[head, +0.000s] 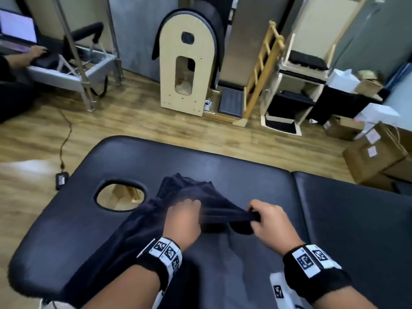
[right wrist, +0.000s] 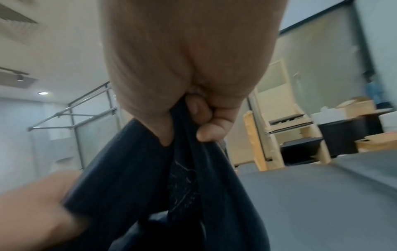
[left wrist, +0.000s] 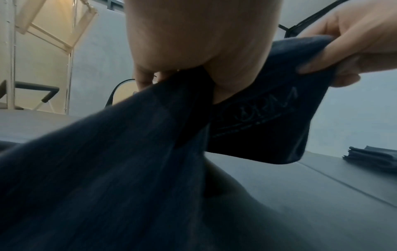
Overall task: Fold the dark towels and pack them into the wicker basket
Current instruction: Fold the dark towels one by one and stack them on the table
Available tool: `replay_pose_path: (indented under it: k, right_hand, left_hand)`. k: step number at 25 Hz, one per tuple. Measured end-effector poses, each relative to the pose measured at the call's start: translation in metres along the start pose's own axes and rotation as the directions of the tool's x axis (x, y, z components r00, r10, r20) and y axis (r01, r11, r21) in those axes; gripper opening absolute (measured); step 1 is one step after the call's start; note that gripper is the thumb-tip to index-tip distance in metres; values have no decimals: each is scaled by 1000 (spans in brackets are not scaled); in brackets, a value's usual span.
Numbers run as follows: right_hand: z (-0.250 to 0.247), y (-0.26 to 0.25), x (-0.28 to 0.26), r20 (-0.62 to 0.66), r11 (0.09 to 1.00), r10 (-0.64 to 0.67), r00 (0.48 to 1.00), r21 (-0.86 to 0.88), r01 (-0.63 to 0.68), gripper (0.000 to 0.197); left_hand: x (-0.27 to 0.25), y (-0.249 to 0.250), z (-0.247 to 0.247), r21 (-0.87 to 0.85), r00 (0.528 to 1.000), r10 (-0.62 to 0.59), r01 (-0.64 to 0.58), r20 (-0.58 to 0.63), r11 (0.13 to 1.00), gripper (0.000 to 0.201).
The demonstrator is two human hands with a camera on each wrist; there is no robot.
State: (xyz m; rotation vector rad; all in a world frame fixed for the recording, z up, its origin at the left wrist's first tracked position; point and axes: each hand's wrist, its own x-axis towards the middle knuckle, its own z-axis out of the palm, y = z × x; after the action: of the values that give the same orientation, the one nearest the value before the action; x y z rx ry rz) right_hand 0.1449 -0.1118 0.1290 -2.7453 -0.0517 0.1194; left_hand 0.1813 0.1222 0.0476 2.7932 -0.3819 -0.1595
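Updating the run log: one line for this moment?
left hand: grips towel | right hand: grips towel edge | towel: unfolded, on padded table

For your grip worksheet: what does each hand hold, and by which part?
Both hold one dark towel: right hand grips a bunched end, left hand grips the cloth beside it.

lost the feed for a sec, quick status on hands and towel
Left hand and right hand both grip the dark towel, edge stretched between them above the black table. Folded stack on table. Wicker basket not in view. Nothing in the way.
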Motion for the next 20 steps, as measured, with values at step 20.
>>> replay_pose_path:
  k: [20]
  right_hand:
    - [-91,228,-101,1,995,-98,995,32,98,52]
  left_hand:
    - [14,351,5,-80,994,62,-55,90,995,19]
